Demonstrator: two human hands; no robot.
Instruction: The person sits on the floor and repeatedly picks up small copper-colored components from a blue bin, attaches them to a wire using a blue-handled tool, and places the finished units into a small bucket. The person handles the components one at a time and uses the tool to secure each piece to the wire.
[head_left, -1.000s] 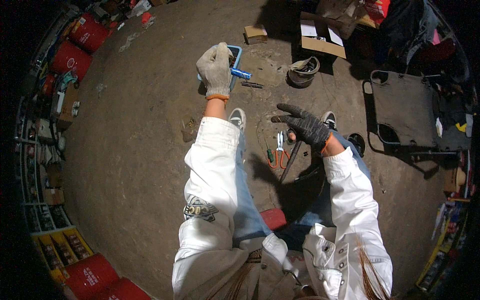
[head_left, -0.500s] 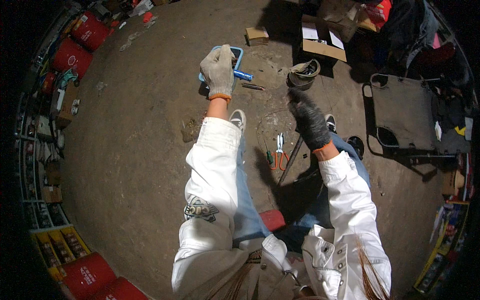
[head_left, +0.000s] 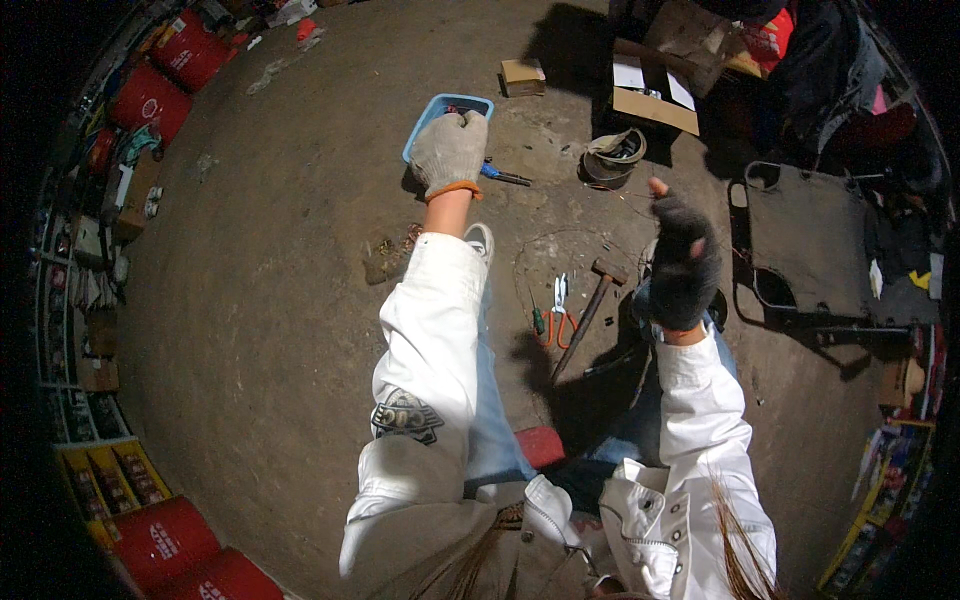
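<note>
My left hand (head_left: 449,152), in a pale knitted glove with an orange cuff, is over the near side of a blue plastic basin (head_left: 412,143). Its fingers are curled closed, and anything inside them is hidden. Right beside that hand, a blue cylindrical piece (head_left: 490,170) lies on the floor by a dark rod (head_left: 515,179). My right hand (head_left: 686,258) wears a dark grey glove with bare fingertips showing. It hovers above my right knee, fingers apart, holding nothing. Between my legs lie a hammer (head_left: 590,315), orange-handled pliers (head_left: 560,312) and a green-handled screwdriver (head_left: 538,320).
A small cardboard box (head_left: 523,78) sits beyond the basin. A bucket (head_left: 610,160) with metal bits stands near an open carton (head_left: 655,105). At the right is a folding chair (head_left: 810,235). Red drums (head_left: 150,105) and shelves line the left side.
My left hand has shifted slightly nearer and right, and the blue piece now lies beside the dark rod. My right hand has moved right and nearer, uncovering the hammer's head.
</note>
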